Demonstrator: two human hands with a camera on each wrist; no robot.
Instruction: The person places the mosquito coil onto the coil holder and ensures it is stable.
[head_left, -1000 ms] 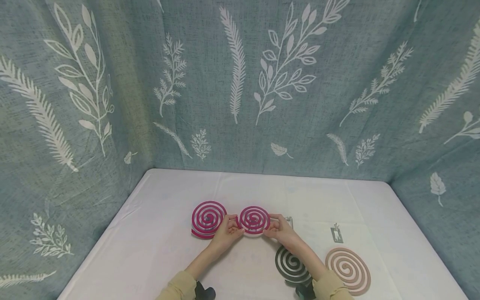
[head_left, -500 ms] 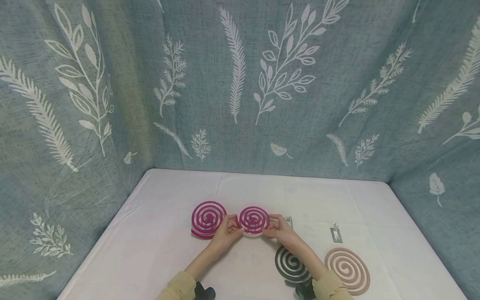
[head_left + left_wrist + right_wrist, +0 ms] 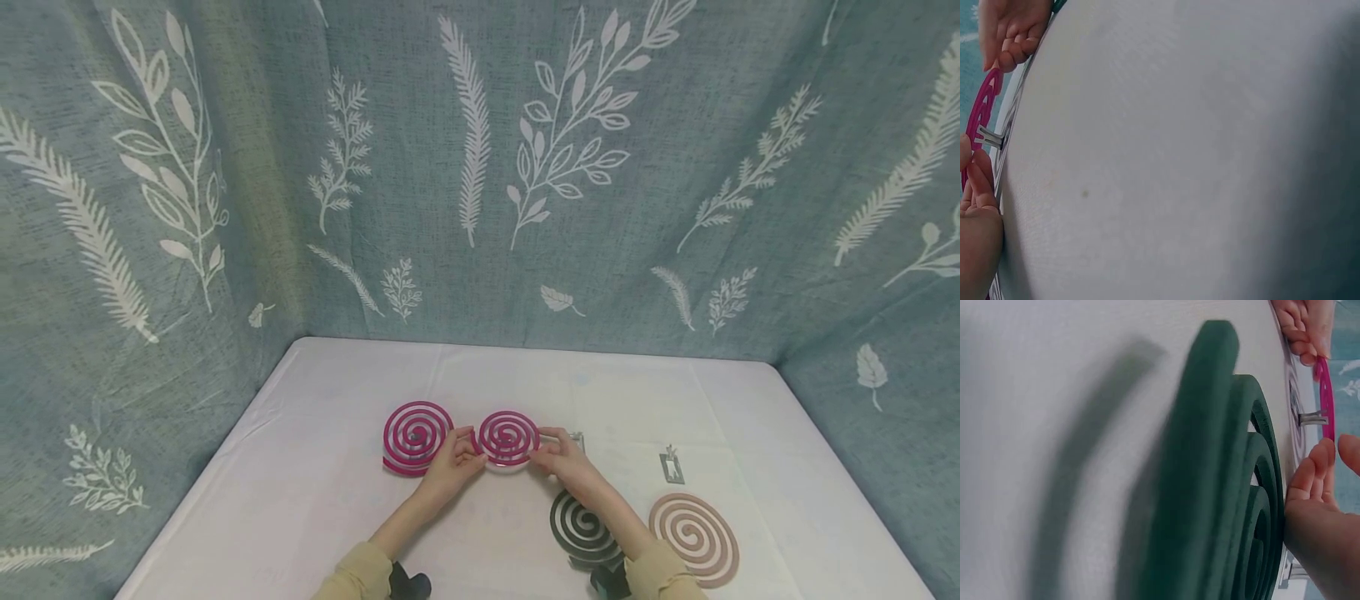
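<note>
Fingers and thumb of the left hand [image 3: 450, 468] pinch the left edge of the smaller magenta spiral [image 3: 506, 437], and those of the right hand [image 3: 567, 467] close narrowly round its right edge. From where I watch, the two forearms slant in from the bottom of the head view, yellowish sleeves [image 3: 358, 573] at their lower ends, and converge so that the hands face each other. The smaller spiral sits between them, over the middle of the white table [image 3: 337, 383]. Both wrist views show me it almost edge-on, with a metal prong [image 3: 989, 136] just under it; I cannot tell whether the two touch.

My left hand's knuckles overlap the edge of the larger magenta spiral [image 3: 418, 435]. My right hand partly hides a metal piece [image 3: 577, 442], and its forearm comes across the side of the dark green spiral [image 3: 1192, 450], which is blurred and cut off in the right wrist view. There the right thumb runs off the frame, so how firmly it presses I can't make out.
</note>
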